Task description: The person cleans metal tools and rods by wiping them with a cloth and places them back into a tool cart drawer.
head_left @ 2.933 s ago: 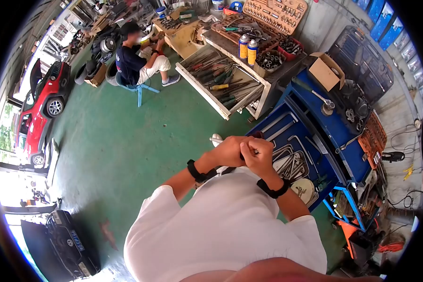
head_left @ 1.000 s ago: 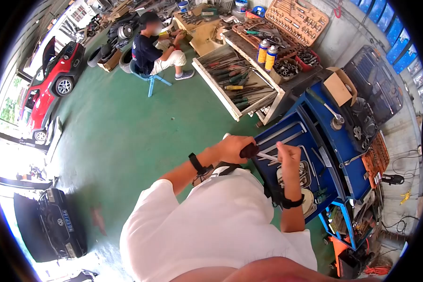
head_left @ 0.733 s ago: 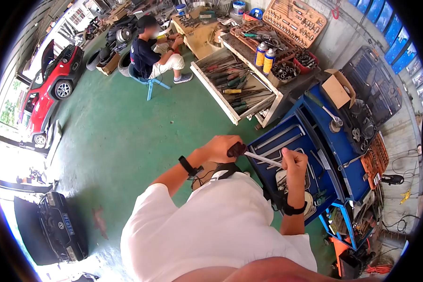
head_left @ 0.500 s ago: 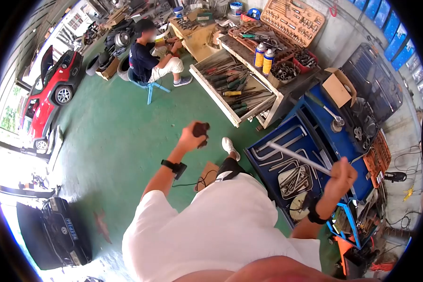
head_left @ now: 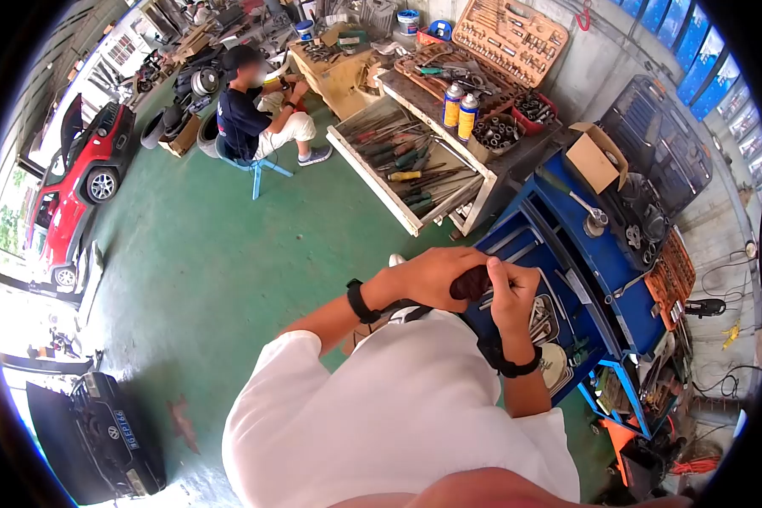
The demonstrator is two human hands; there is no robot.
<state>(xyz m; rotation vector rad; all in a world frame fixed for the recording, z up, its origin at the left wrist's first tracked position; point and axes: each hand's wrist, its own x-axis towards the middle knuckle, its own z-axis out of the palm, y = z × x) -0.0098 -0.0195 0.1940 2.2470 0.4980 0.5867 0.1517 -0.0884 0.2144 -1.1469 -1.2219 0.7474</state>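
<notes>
- My left hand (head_left: 438, 276) is clamped on a dark red cloth (head_left: 469, 284), bunched in its grip.
- My right hand (head_left: 514, 295) is just beside the cloth, its fingers curled – what it grips, I cannot tell.
- The cloth is between my hands, above the blue drawer (head_left: 578, 319).
- In this drawer lie bent metal bars and a tray of metal tools (head_left: 543, 320).
- Farther away, a person (head_left: 244, 118) sits on a blue stool (head_left: 256, 169).
</notes>
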